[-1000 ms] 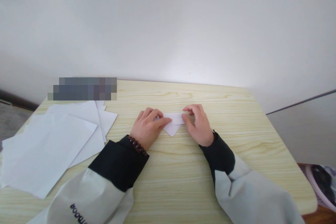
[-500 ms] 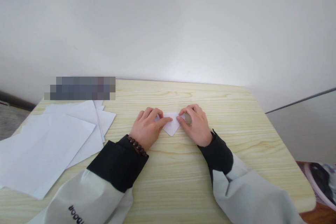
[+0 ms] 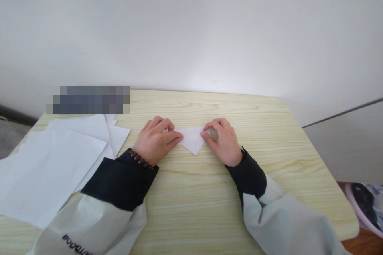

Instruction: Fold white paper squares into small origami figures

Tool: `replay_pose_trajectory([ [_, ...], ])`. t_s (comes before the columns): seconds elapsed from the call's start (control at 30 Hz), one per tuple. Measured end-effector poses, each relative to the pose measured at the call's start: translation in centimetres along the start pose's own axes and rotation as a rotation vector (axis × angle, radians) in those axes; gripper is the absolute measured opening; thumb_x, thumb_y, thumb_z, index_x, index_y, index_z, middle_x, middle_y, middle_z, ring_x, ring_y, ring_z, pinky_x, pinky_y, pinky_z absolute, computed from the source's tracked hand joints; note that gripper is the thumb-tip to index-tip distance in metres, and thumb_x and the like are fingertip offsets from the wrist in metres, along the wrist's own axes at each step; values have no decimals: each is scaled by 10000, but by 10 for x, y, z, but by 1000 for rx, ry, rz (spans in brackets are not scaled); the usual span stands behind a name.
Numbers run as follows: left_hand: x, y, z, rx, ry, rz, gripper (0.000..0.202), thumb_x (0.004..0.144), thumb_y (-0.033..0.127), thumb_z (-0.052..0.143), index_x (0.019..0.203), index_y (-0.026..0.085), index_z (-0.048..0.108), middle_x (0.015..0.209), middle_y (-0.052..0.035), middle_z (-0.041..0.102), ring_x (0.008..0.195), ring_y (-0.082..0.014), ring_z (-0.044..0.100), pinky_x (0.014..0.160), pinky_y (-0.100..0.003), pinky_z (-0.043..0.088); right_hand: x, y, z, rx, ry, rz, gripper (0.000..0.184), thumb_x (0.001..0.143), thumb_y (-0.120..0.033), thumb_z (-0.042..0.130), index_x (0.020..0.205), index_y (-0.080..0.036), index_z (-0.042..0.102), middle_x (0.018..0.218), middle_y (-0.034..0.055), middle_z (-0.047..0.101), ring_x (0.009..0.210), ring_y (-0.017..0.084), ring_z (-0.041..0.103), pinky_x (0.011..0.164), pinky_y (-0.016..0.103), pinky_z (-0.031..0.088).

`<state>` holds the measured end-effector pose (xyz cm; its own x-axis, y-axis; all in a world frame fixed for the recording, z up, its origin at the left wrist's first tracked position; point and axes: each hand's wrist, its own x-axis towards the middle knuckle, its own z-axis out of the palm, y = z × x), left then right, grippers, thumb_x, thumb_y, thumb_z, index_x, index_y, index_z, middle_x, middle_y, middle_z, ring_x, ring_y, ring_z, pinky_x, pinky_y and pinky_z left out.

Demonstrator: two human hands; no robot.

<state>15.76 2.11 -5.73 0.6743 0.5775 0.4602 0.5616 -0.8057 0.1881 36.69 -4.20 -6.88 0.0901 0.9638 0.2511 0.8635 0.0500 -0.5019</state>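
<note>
A small folded white paper (image 3: 193, 140) lies on the wooden table, its point toward me and its long edge facing the wall. My left hand (image 3: 155, 139) pinches the paper's left part between thumb and fingertips. At the right corner, my right hand (image 3: 222, 139) grips the paper with thumb and index finger, the other fingers curled. The paper's far corners are partly hidden by my fingers.
Several loose white sheets (image 3: 50, 175) overlap at the table's left side. Behind them is a dark pixelated patch (image 3: 89, 100). A white wall (image 3: 191, 28) borders the far edge of the table (image 3: 191, 215). A pink-rimmed object (image 3: 357, 211) stands beyond the right edge.
My left hand has moved left, from the paper's middle to its left part, and the paper's left side has opened outward. My right hand has stayed in place.
</note>
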Motion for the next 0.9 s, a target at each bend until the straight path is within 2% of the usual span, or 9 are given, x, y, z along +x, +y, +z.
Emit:
replay_pose_trajectory([
  [0.37, 0, -13, -11, 0, -129, 52, 194, 842, 313, 561, 771, 244, 728, 733, -25, 626, 759, -172, 496, 694, -299, 384, -1, 1, -1, 4, -12, 18, 155, 814, -344, 562, 902, -227, 613, 955, 56, 547, 926, 229, 517, 851, 391, 395],
  [0.9, 0, -17, -21, 12, -185, 120, 251, 869, 314, 505, 765, 253, 724, 686, -4, 648, 726, -164, 496, 663, -296, 343, -1, 3, -1, 2, -8, 15, 155, 813, -346, 561, 897, -227, 613, 956, 56, 559, 921, 226, 521, 849, 385, 396],
])
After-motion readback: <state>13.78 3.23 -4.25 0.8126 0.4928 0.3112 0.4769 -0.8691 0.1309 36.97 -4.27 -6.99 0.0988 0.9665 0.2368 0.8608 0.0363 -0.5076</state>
